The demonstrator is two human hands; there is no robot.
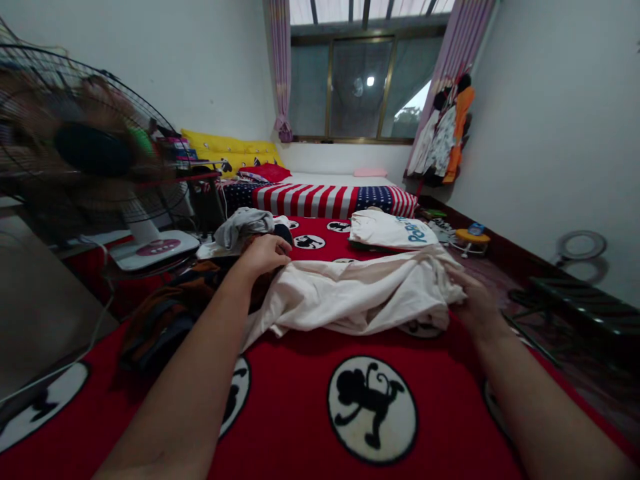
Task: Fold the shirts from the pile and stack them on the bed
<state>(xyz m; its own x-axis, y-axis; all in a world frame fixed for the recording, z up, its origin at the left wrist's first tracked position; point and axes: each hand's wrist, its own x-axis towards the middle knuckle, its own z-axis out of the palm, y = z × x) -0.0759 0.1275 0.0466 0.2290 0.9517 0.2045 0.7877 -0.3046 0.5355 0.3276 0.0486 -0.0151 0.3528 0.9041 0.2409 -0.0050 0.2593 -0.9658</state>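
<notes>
A cream-white piece of clothing [345, 297] lies stretched sideways and wrinkled over the red monkey-print blanket [290, 413]. At its left end my left hand [267, 256] is closed, fingers pinching the cloth's upper edge. My right hand [473, 300], slightly blurred, grips the bunched right end. Just beyond the cloth rests a folded white shirt [390, 230] with blue lettering. Beside my left hand is a heap with a grey garment [243, 227], and brown and dark clothes [167, 320] lie partly behind my left forearm.
A running fan [95, 147] stands at left, its white cord trailing onto the blanket. Behind is a bed with a stars-and-stripes cover [310, 198]. On the right are a small orange stool [471, 237], a dark bench [590, 303] and hanging clothes [443, 137].
</notes>
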